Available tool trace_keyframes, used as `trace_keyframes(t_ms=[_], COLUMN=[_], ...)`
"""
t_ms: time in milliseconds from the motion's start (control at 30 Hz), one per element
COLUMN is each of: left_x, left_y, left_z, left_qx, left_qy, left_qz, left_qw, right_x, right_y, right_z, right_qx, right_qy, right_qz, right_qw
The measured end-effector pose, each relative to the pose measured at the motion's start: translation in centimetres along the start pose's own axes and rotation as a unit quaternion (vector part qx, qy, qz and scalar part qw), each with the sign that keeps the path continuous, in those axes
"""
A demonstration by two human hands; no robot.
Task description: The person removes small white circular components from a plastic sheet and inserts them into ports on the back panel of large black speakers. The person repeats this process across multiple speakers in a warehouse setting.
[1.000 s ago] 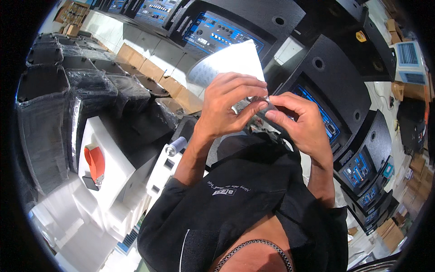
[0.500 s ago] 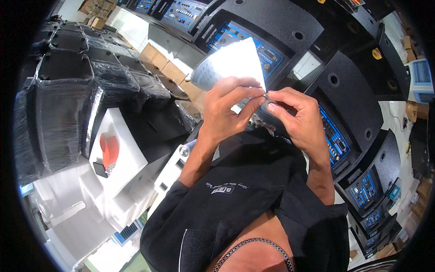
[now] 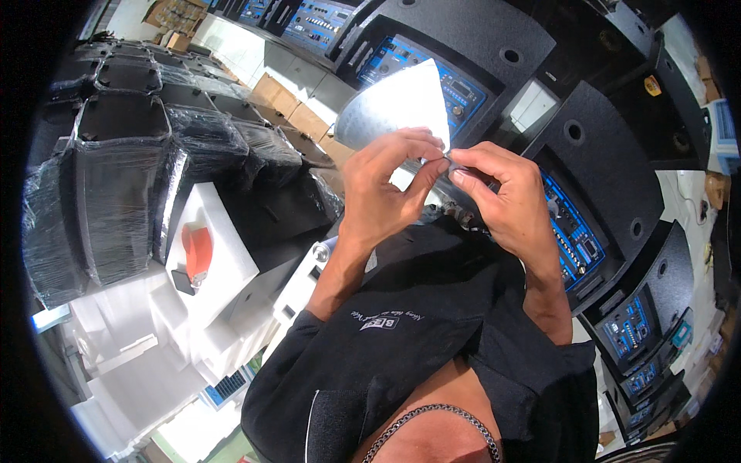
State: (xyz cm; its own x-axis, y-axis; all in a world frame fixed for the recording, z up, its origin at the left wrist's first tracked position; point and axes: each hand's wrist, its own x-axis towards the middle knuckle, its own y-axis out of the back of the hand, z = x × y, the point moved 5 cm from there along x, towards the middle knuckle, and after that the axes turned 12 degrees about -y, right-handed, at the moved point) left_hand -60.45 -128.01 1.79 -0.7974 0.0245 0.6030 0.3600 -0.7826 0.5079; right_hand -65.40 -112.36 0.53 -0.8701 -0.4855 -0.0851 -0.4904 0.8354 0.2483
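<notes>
A thin, glossy white sheet (image 3: 397,100) stands up from my left hand (image 3: 386,181), curved and bright with glare, with faint printing on its shaded left part. My left thumb and fingers are closed on its lower edge near the corner. Right beside them, my right hand (image 3: 505,197) pinches at the same corner with thumb and forefinger. Something small and greyish shows between those fingertips, too small to name. Beyond the sheet lies a black speaker cabinet (image 3: 463,27) with a blue control panel (image 3: 467,96), partly covered by the sheet.
To the right stand more black cabinets (image 3: 610,147) with blue panels. Several black units in clear plastic wrap (image 3: 120,201) fill the left side. Nearer, a white foam block (image 3: 224,255) carries an orange-red piece (image 3: 198,251); other white foam packing (image 3: 131,386) lies below it.
Both hands keep their pinch at the sheet's corner, with only a slight shift of the fingers. The sheet has tilted a little, and the whole view has shifted slightly.
</notes>
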Motion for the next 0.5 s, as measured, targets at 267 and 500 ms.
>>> trace_keyframes(t_ms=[267, 500], left_x=[0.1, -0.3], left_y=[-1.0, -1.5], left_z=[-0.3, -0.1], left_qx=[-0.028, -0.022], left_qy=[-0.005, -0.022], left_qz=[-0.018, 0.002], left_qw=[0.999, 1.000], right_x=[0.0, 0.1], right_y=[0.6, 1.2], right_z=[0.7, 0.7], right_qx=[-0.001, 0.007], right_qy=[0.008, 0.003], right_qz=[-0.001, -0.006], right_qw=[1.000, 1.000])
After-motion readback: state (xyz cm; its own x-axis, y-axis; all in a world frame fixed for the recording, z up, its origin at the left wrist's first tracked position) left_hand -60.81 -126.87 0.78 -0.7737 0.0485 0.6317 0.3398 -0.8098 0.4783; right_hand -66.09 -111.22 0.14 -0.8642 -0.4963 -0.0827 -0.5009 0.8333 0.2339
